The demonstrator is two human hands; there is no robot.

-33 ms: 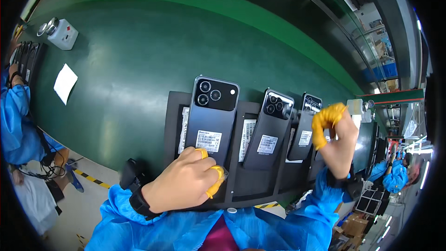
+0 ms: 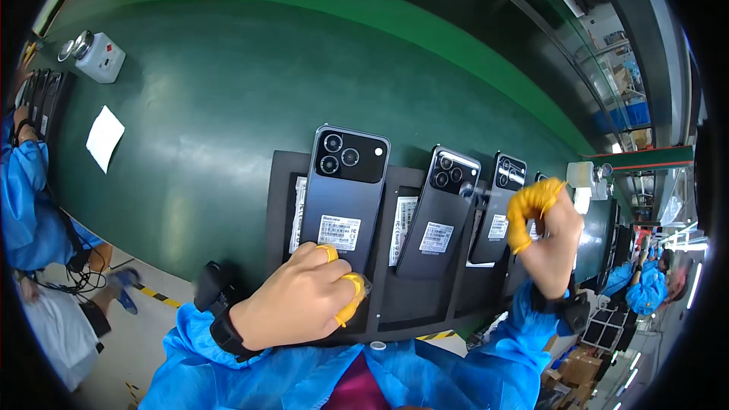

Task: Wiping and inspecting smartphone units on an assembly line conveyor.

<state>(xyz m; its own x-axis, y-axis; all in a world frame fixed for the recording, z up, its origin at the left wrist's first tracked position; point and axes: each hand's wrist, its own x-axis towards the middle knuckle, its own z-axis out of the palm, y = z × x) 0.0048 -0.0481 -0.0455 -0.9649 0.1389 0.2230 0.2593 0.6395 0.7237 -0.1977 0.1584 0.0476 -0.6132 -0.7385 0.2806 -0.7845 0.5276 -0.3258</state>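
A dark blue-grey smartphone lies back up, with three lenses at its top and a white label below. My left hand, in yellow finger cots, is closed over its lower end; the thumb side is partly hidden. A bit of clear material shows beside those fingertips. To the right, two more smartphones, a middle one and a farther one, lie the same way in a black foam tray. My right hand, also in yellow cots, is raised over the tray's right end, fingers curled together. A faint clear streak shows left of it.
A white pump bottle and a white paper are at the left of the green table. Another pale bottle stands at the right. A co-worker's blue sleeve is at the far left edge.
My right hand has dropped slightly, and the clear streak beside it has shifted. My left hand and the smartphone stay nearly in place.
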